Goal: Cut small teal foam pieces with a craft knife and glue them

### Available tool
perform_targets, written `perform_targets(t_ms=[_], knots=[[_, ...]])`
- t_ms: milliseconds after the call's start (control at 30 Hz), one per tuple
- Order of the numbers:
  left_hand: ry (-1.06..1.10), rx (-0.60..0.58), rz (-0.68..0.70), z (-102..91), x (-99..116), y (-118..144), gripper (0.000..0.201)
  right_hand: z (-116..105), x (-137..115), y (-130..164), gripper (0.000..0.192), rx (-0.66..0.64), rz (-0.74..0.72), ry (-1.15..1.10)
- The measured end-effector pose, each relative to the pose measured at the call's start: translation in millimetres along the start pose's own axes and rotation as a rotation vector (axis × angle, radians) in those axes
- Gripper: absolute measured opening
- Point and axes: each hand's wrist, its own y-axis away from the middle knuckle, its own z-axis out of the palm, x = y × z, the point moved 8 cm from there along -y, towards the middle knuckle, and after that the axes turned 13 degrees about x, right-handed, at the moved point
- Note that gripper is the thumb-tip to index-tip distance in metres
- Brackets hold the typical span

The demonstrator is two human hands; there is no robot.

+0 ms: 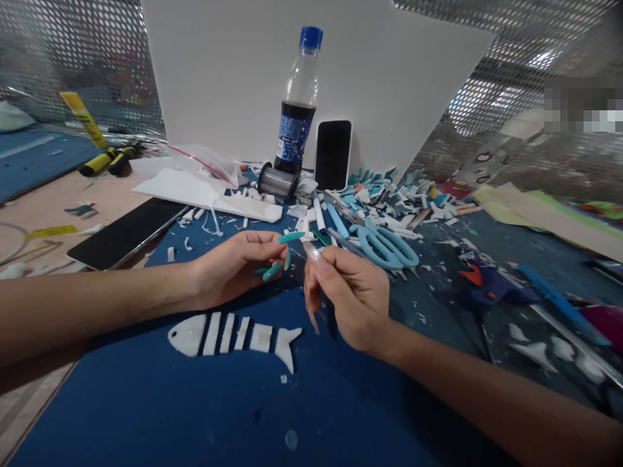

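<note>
A: Item one, left hand [233,266]?
B: Forearm comes in from the left edge, low over the blue mat [146,402]. Palm turned inward, fingers loosely curled, long teal nails. Thumb and forefinger tips close together, pointing at the right hand. Whether anything sits between them I cannot tell.

A: Item two, right hand [350,298]?
B: Forearm enters from the lower right. Fingers closed in a pen grip round a thin dark tool [332,318], its lower end pointing down at the mat; what kind of tool I cannot tell. Index finger extended toward the left fingertips. The two hands are just beside each other, not clearly touching.

A: Item three, work piece?
B: White foam fish [233,334], cut into a head, strips and a tail, lying flat on the mat just below both hands, touched by neither.

A: Surroundings?
B: Blue scissors [384,246] behind the right hand. Scrap heap [389,194] of white and blue offcuts beyond. Cola bottle [298,104] upright at the white board [219,65], a phone [333,154] leaning beside it, a wire spool [276,181] in front. Tablet [126,233] flat at left. Glue gun [487,282] at right.
</note>
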Motion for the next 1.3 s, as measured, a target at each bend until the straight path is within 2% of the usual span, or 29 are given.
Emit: perform_targets(t_ms=[333,833,1000,1167,1300], knots=[[0.018,-0.016,-0.001,0.2,-0.4,-0.1,0.014,0.9,-4.6,0.4,0.035,-0.008,-0.056,0.066],[-0.022,-0.012,0.037,2.2,0.6,1.4,0.017,0.7,-3.8,-0.8,0.036,0.004,-0.051,0.096],[-0.095,0.036,0.066,0.6,0.6,2.9,0.013,-2.9,1.6,-2.3,0.037,0.054,-0.031,0.134],[-0.205,0.056,0.158,1.9,2.1,5.3,0.013,-1.7,10.6,-2.9,0.037,0.038,0.058,0.089],[-0.452,0.122,0.377,-1.2,15.0,9.9,0.024,2.8,22.5,-3.9,0.037,-0.012,0.206,0.039]])
